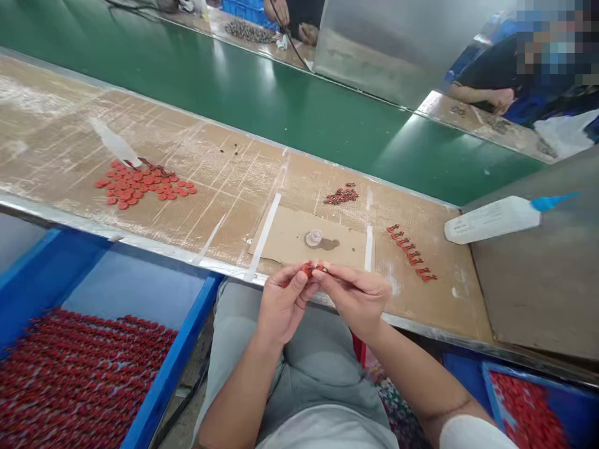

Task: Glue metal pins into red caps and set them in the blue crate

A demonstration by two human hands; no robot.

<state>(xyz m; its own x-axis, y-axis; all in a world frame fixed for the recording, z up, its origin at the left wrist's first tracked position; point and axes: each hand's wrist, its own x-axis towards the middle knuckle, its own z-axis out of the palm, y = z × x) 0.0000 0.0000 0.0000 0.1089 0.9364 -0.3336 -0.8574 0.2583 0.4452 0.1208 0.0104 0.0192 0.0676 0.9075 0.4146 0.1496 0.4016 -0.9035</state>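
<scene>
Above my lap, at the bench's front edge, my left hand pinches a small red piece. Close against it, my right hand grips a small dark-and-red part between thumb and fingers. The fingertips hide much of both. Just beyond them, a small clear cup stands on a taped cardboard sheet. A little pile of dark-and-red parts lies behind the sheet. To the right runs a slanting row of red pieces with upright parts.
Red discs and a white bottle lie at left. A blue-tipped bottle is at right. Blue trays of red pieces sit below the bench. Across the green belt are other people's hands.
</scene>
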